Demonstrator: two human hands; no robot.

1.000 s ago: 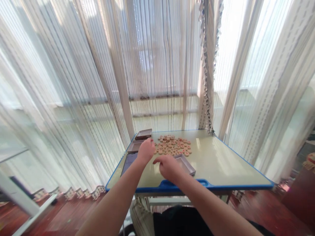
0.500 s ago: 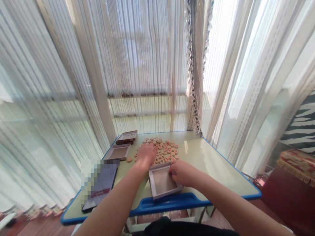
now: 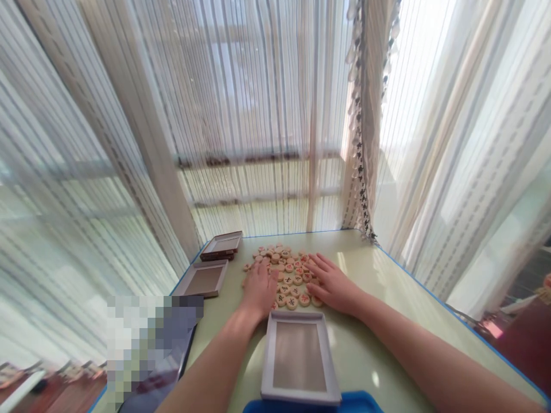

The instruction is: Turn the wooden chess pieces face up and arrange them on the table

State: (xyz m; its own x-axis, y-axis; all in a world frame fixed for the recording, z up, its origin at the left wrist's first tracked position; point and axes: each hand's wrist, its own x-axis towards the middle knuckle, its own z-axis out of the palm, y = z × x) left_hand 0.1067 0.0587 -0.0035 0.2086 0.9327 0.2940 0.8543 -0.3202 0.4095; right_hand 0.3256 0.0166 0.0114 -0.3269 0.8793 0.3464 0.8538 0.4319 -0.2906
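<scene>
Flanking round pieces point(image 3: 288, 280) | left hand point(image 3: 259, 291), right hand point(image 3: 339, 288): palms down | fingers outstretched, released

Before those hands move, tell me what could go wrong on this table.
The left hand and right hand spread over crowded xiangqi pieces; a brisk sweep might scatter some.
The nearest open box half lies by the table's near edge; a bump could tip it off.
The tablet beside the left forearm might get nudged.

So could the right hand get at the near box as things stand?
Probably yes: the right hand, its fingers spread at the right side of the pieces, seems to grip nothing, and no object appears to block its way to the near box.
</scene>
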